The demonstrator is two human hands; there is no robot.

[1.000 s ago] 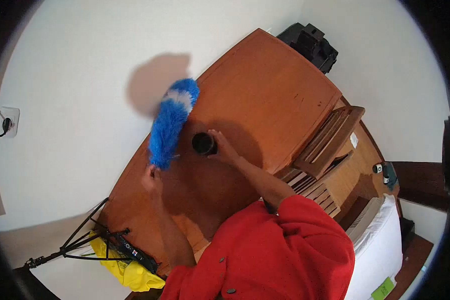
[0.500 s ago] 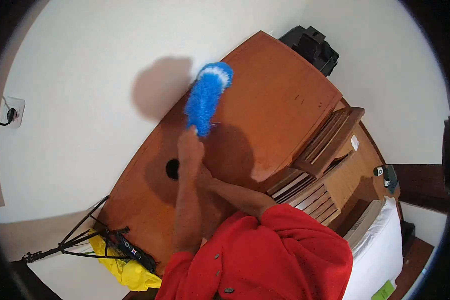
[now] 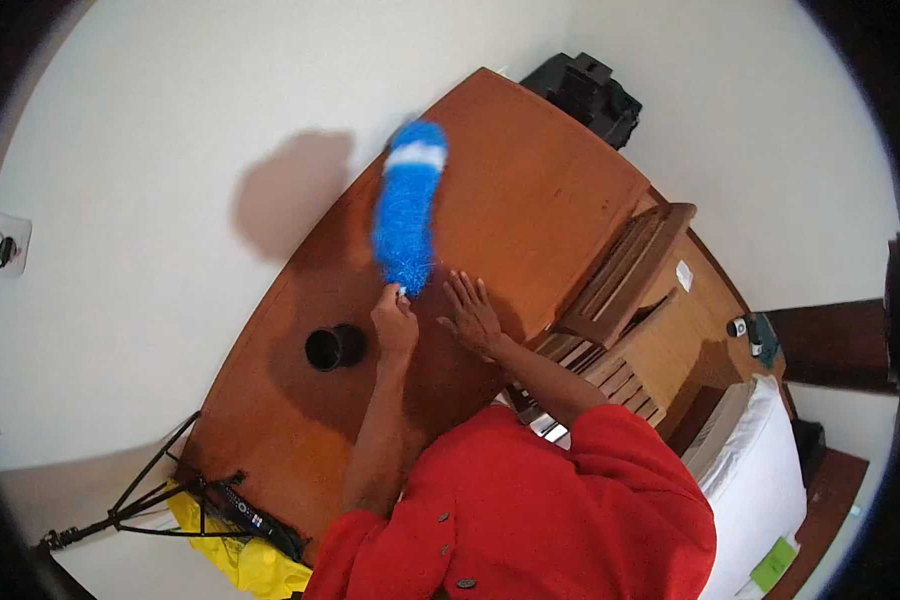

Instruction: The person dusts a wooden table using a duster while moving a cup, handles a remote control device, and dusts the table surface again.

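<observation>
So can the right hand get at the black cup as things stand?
Probably not by a straight path: the left hand, gripping the blue duster, and the left forearm lie between the right hand and the cup. Its fingers look free, though.

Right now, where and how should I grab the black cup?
Grip the cup around its outer wall, just below the rim. I'd come from its left, since your left hand, holding the duster, and its forearm are on the right. It looks upright, mouth up, with a round wall and no handle in sight, so wrapping the wall should work best.
</observation>
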